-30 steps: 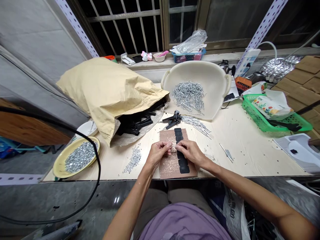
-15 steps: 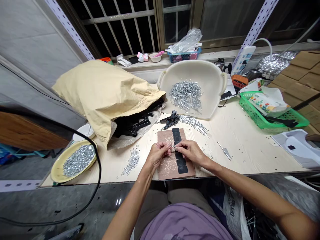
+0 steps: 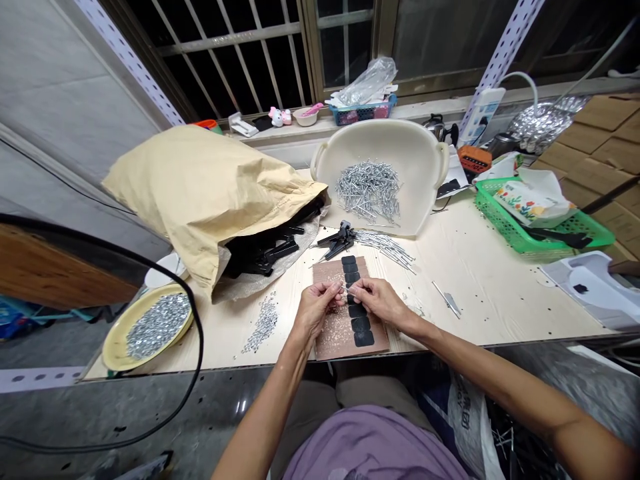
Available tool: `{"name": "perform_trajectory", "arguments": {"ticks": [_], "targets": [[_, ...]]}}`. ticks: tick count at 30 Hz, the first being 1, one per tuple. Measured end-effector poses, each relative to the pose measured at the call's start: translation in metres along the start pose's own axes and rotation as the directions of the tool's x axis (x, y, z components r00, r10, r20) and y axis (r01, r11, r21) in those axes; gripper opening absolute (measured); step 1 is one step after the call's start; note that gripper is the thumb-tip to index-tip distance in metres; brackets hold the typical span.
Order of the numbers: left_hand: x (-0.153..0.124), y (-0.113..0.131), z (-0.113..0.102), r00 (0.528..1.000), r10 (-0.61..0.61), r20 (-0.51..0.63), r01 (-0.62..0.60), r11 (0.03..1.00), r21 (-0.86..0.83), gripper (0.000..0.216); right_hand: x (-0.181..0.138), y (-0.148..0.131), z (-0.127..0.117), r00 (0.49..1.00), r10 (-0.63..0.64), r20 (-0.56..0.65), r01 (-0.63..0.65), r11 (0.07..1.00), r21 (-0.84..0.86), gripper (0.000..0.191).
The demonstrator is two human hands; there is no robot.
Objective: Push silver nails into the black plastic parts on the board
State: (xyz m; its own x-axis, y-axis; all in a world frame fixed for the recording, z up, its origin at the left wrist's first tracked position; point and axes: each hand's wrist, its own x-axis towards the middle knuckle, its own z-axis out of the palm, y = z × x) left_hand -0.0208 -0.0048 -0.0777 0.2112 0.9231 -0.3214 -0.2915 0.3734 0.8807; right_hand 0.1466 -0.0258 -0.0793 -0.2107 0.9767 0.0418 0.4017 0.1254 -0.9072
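Note:
My left hand and my right hand meet fingertip to fingertip over a brown board. Both are closed in a pinch at a thin silvery metal rod; its ends are hidden by my fingers. A column of black rounded pads runs down the board beneath my right fingers. Pale speckles cover the board's left part. Just beyond it lie black plastic clips and a bundle of long metal rods. Small loose metal pieces, perhaps nuts, are scattered left of my left hand.
A whitish basin holds many metal rods. Black plastic parts spill from a tan sack. On the left is a yellow bowl of small metal pieces. A green basket and a small blade lie right.
The view has shifted slightly. My hands stay together over the board, fingertips still pinched at the rod, with only small finger movement.

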Motion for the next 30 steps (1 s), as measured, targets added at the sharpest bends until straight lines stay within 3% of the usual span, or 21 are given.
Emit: {"name": "perform_trajectory", "arguments": {"ticks": [2, 7, 14, 18, 21, 23, 25, 27, 30], "targets": [[0.000, -0.001, 0.002, 1.000, 0.006, -0.007, -0.006, 0.999, -0.041, 0.031, 0.001, -0.001, -0.001, 1.000, -0.024, -0.003, 0.024, 1.000, 0.016, 0.027], [-0.001, -0.009, 0.008, 0.998, 0.063, -0.019, -0.064, 0.995, -0.074, 0.027, -0.002, -0.005, -0.001, 0.963, -0.221, -0.156, 0.181, 0.956, -0.232, 0.016], [0.002, -0.008, 0.010, 0.998, -0.003, -0.057, -0.013, 0.961, -0.277, 0.025, 0.001, -0.012, -0.009, 0.950, -0.264, -0.169, 0.196, 0.922, -0.334, 0.016], [0.004, -0.003, 0.006, 0.998, -0.030, -0.061, 0.010, 0.953, -0.304, 0.026, 0.002, -0.014, -0.013, 0.957, -0.245, -0.156, 0.175, 0.915, -0.363, 0.017], [-0.003, -0.003, -0.003, 0.994, 0.035, -0.103, -0.048, 0.990, -0.134, 0.025, -0.001, -0.011, -0.012, 0.955, -0.259, -0.142, 0.193, 0.911, -0.364, 0.020], [-0.012, -0.005, -0.016, 0.976, 0.132, -0.172, -0.110, 0.985, 0.130, 0.022, -0.006, -0.008, -0.012, 0.958, -0.256, -0.132, 0.190, 0.905, -0.380, 0.023], [-0.024, -0.009, -0.032, 0.941, 0.267, -0.207, -0.154, 0.884, 0.440, 0.016, -0.011, -0.005, -0.011, 0.967, -0.229, -0.110, 0.166, 0.898, -0.408, 0.026], [-0.038, -0.013, -0.047, 0.905, 0.387, -0.175, -0.176, 0.717, 0.675, 0.009, -0.015, -0.001, -0.008, 0.975, -0.207, -0.082, 0.157, 0.900, -0.406, 0.027], [-0.057, -0.017, -0.064, 0.895, 0.440, -0.070, -0.196, 0.530, 0.825, 0.009, -0.020, 0.002, 0.000, 0.973, -0.219, -0.077, 0.179, 0.918, -0.353, 0.028]]}}
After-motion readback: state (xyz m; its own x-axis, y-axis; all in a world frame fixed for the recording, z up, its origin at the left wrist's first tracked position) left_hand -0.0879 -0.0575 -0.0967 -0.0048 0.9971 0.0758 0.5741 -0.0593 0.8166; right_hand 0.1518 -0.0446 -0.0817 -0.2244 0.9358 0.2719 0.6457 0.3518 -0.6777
